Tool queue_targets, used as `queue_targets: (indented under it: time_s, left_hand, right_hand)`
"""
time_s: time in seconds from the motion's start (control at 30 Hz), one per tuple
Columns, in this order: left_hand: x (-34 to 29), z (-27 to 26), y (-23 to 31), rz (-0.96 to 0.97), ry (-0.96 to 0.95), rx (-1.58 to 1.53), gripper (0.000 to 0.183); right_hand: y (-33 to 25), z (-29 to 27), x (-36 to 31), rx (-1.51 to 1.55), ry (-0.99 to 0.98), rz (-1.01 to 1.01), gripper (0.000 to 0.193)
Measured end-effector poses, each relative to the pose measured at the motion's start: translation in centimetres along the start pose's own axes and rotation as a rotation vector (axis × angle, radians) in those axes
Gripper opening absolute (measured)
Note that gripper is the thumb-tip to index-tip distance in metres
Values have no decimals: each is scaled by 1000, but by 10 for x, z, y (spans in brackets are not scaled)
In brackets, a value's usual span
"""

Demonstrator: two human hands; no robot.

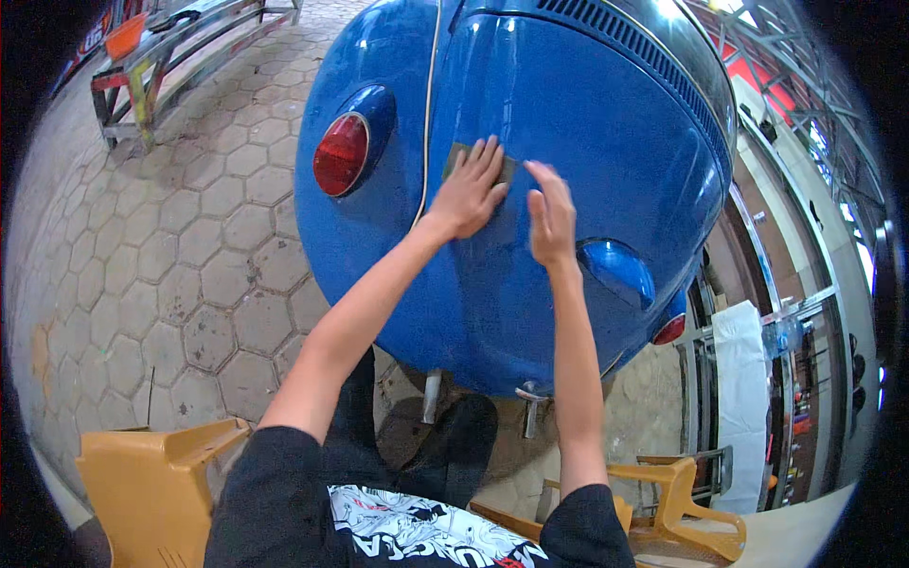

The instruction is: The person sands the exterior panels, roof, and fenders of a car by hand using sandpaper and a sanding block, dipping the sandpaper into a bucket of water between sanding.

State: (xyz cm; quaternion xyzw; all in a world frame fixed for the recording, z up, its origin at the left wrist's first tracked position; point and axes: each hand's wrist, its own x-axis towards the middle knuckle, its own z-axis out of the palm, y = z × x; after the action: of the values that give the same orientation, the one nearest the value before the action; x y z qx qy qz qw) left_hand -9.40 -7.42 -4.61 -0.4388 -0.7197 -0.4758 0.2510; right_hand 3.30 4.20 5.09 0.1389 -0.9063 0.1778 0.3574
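The rounded blue rear of a car [492, 293] fills the middle of the view. My left hand [466, 197] lies flat on its ridged rear lid, fingers stretched, pressing down a small dark grey-green sheet [508, 171] that looks like sandpaper. Most of that sheet is hidden under the palm and fingers. To its right, my right hand [553, 216] is open with nothing in it, fingers pointing up beside the sheet. Whether its fingertips touch the paint, I cannot tell. A pale cord [429, 114] runs down the bodywork just left of my left hand.
Red tail lights [342, 155] sit on both fenders, and a blue bulging housing [615, 271] is below my right hand. Tailpipes [432, 398] stick out underneath. Yellow plastic chairs [147, 488] stand on both sides near me. A worn bench [151, 85] with an orange container is far left.
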Motion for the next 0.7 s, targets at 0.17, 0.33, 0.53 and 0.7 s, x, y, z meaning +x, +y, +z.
queue_targets:
  time_s: [0.17,0.33,0.53,0.7]
  left_hand:
    - [5,10,6,-120,193,93,64]
    - [-79,28,47,-145,91,-17,69]
    - [-77,-2,2,24,-41,-16,71]
    - [17,-8,-16,-114,226,54,74]
  right_hand:
    - [9,-13,-36,-506,65,-18,64]
    - [27,-14,-51,-712,67,-10,73]
    - [24,-3,-54,-672,92,11,75]
    - [16,3,-44,-621,94,1,75]
